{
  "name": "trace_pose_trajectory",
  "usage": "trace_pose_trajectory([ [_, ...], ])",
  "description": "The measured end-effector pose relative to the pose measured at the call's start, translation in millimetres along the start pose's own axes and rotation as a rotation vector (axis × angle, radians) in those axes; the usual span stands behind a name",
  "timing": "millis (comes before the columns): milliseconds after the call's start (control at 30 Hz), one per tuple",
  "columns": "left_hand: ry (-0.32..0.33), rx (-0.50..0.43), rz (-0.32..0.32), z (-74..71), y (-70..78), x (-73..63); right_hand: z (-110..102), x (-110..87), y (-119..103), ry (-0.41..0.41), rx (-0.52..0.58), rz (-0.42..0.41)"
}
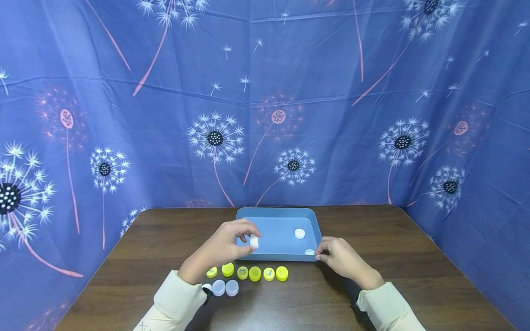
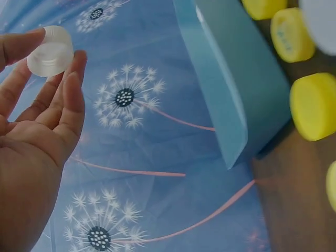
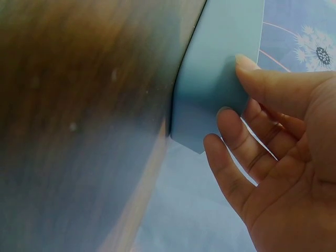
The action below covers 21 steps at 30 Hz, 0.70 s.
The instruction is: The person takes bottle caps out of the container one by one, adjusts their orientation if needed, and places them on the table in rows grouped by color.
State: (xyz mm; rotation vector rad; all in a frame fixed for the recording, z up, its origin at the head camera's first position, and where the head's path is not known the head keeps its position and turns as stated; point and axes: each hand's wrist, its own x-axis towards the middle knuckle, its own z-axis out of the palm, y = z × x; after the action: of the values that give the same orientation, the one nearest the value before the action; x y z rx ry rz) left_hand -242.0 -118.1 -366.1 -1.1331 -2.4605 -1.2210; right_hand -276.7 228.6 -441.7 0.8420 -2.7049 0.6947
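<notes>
My left hand (image 1: 232, 239) pinches a white bottle cap (image 2: 51, 51) between thumb and fingers, over the left part of a shallow blue tray (image 1: 271, 236). At the tray's near right corner, my right hand (image 1: 341, 258) grips the wall; in the right wrist view its thumb (image 3: 257, 73) lies against the tray's outer side. Inside the tray are a white cap (image 1: 300, 234) toward the right and another white cap (image 1: 309, 252) in the near right corner, close to the right fingertips.
In front of the tray a row of several yellow caps (image 1: 254, 274) lies on the brown wooden table (image 1: 290, 308). Nearer, white caps (image 1: 232, 288) sit beside the left wrist, one partly hidden by it. A blue dandelion-print cloth (image 1: 331, 138) hangs behind the table.
</notes>
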Motion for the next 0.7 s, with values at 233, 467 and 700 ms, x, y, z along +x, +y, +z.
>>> trace_pose_trajectory([
  [233, -0.036, -0.044, -0.072, 19.6, -5.1, -21.6, -0.4, -1.0, 1.4, 0.003, 0.000, -0.012],
  [467, -0.104, 0.054, -0.128, 28.0, -6.5, -39.2, 1.2, -1.6, 3.1, 0.001, 0.007, -0.017],
  [700, -0.226, 0.159, -0.179, 36.0, -11.2, -44.2, 1.0, -2.2, 4.5, 0.005, 0.013, -0.010],
])
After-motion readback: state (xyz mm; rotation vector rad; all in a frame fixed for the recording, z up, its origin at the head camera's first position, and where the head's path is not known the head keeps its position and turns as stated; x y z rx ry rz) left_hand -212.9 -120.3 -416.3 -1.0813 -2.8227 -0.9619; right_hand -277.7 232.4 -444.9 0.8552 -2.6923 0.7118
